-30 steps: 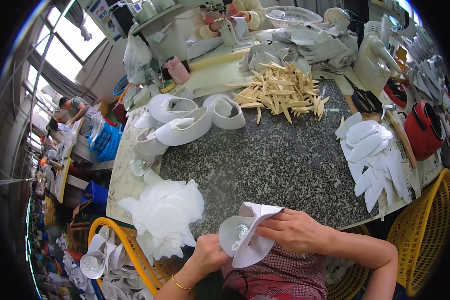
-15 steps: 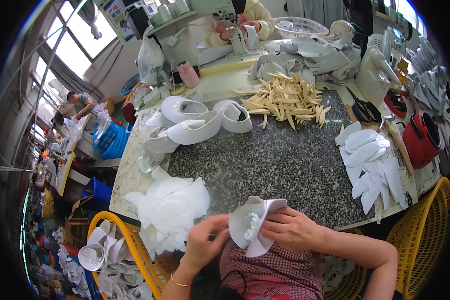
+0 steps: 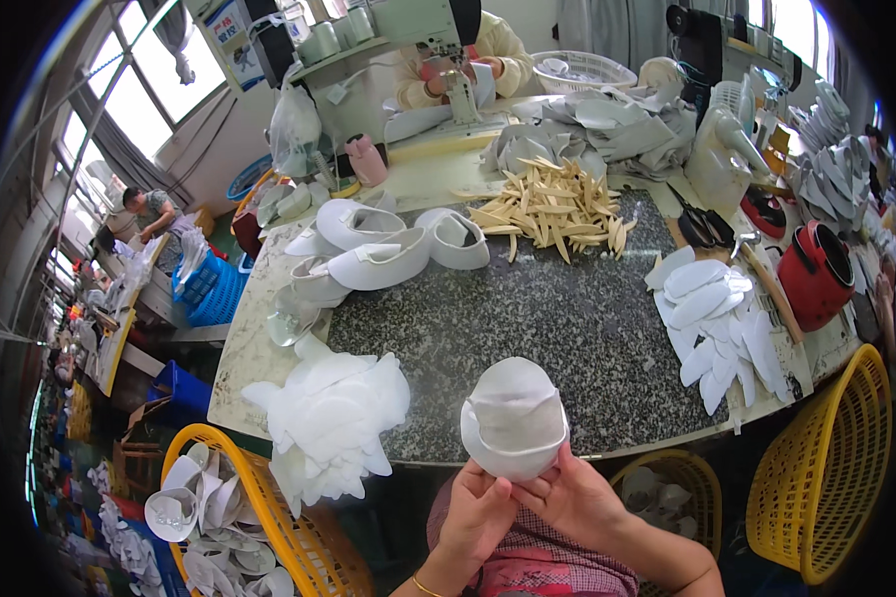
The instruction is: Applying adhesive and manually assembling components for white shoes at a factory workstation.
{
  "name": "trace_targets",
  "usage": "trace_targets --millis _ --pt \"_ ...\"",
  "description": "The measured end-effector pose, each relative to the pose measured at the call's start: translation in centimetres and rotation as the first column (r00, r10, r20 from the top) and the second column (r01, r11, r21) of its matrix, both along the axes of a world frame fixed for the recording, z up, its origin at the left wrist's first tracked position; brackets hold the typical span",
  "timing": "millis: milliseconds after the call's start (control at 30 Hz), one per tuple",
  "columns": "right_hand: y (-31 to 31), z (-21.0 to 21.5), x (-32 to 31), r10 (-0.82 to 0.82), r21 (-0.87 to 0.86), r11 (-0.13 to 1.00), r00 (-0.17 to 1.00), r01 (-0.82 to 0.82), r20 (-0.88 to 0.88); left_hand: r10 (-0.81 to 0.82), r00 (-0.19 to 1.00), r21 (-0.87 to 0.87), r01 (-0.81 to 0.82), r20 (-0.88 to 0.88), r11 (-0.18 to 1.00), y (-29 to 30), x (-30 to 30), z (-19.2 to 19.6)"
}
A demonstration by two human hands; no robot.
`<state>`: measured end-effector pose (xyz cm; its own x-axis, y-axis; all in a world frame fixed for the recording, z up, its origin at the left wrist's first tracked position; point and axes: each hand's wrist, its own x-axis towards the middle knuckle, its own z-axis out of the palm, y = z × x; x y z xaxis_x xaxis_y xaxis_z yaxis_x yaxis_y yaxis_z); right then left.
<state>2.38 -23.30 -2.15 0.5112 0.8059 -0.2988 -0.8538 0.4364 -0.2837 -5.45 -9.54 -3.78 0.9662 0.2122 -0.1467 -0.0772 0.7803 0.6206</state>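
Note:
A white shoe upper (image 3: 514, 423) is held up at the near edge of the table, its curved toe and opening facing me. My left hand (image 3: 480, 509) grips its lower left side, thumb against the bottom edge. On the lower right, my right hand (image 3: 579, 502) holds the same upper, fingers and thumb closed on its rim. To the left lies a heap of thin white shaped pieces (image 3: 334, 423). Farther back at the left, several finished-looking white uppers (image 3: 383, 259) stand together on the table.
A dark speckled stone slab (image 3: 488, 323) tops the table. Tan slivers (image 3: 558, 209), white ovals (image 3: 712, 298), black scissors (image 3: 705, 224), a hammer (image 3: 775, 294) and a red pot (image 3: 814, 274) lie around it. Yellow baskets (image 3: 816, 468) stand below. A person works at a sewing machine (image 3: 461, 98) beyond.
The shoe upper has turned from side-on to facing me and opened into a rounded shape. My left hand has moved right, under it; both hands now hold its lower edge. The view has shifted slightly.

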Motion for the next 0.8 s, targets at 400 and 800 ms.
trace_targets --millis 400,800 --pt "-3.7 0.6 1.9 0.136 -0.384 0.923 0.96 -0.034 0.243 0.125 0.991 -0.187 -0.114 0.045 0.976 -0.9 -0.9 -2.0" --pt "0.6 5.4 6.1 0.456 -0.393 0.824 -0.066 0.408 0.887 0.068 0.997 -0.097 -0.065 0.027 0.993 -1.2 -2.4 -3.1"
